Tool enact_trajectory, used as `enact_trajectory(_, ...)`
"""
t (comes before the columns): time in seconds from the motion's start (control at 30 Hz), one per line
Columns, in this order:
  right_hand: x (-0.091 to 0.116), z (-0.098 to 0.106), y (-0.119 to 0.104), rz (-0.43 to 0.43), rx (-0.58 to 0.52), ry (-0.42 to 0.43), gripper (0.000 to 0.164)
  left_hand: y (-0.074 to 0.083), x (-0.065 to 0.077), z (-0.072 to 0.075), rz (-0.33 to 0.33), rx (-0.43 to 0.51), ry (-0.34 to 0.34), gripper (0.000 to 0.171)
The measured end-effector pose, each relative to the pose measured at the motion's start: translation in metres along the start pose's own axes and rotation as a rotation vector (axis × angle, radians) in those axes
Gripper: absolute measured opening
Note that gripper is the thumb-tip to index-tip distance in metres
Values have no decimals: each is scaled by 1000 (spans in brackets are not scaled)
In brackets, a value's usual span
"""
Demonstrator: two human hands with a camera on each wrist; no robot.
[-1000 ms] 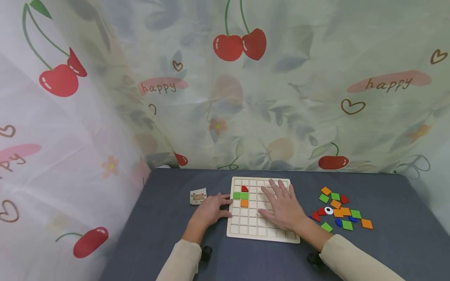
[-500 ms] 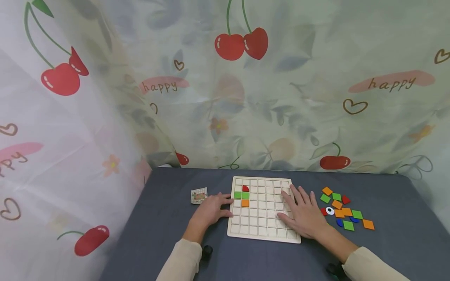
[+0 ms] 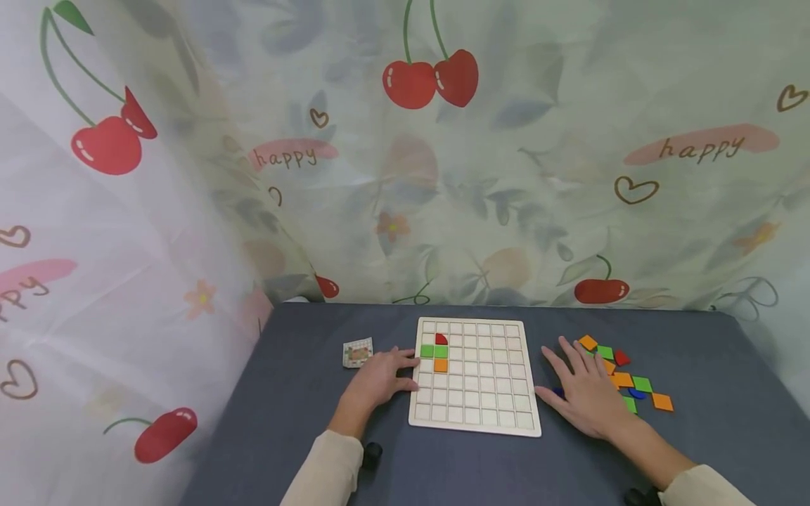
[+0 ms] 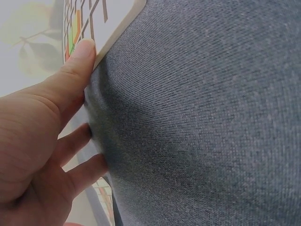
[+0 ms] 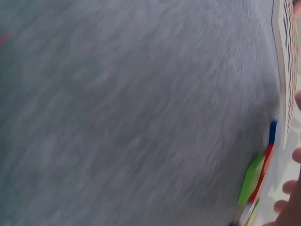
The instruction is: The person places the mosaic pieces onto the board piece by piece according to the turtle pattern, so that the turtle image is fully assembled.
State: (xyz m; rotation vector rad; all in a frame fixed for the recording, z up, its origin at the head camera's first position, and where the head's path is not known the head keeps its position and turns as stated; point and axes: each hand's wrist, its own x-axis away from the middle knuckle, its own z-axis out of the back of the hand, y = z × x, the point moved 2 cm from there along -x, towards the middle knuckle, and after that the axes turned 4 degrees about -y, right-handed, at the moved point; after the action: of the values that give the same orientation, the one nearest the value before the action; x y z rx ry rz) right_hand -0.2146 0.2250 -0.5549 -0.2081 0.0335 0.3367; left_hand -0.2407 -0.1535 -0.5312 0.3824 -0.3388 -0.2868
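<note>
A pale gridded board lies on the dark cloth, bearing a red quarter-round tile, two green square tiles and an orange square tile near its upper left. At the board's left edge, my left hand rests with fingers extended; the left wrist view has its thumb touching the board's edge. My right hand, fingers spread and holding nothing, is over the left part of a group of loose coloured tiles, partly hiding them. Green and red tiles appear blurred in the right wrist view.
A small printed card lies left of the board, just beyond the left hand. Dark cloth covers the table. Patterned curtains hang behind the table and at the left.
My right hand has moved right, from over the board across its right edge to the loose tiles. The left hand stays at the board's left edge, and the tiles on the board have not moved.
</note>
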Motion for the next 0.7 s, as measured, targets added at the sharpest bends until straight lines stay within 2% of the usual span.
enact_trajectory(0.23, 12, 9, 19, 10, -48, 13, 74, -1, -1, 0, -2, 2, 3, 59)
enact_trajectory(0.43, 17, 10, 30, 33, -67, -8, 66, -1, -1, 1, 0, 5, 4, 59)
enact_trajectory(0.7, 19, 11, 38, 122, -80, 84, 45, -1, -3, -1, 18, 6, 2, 60)
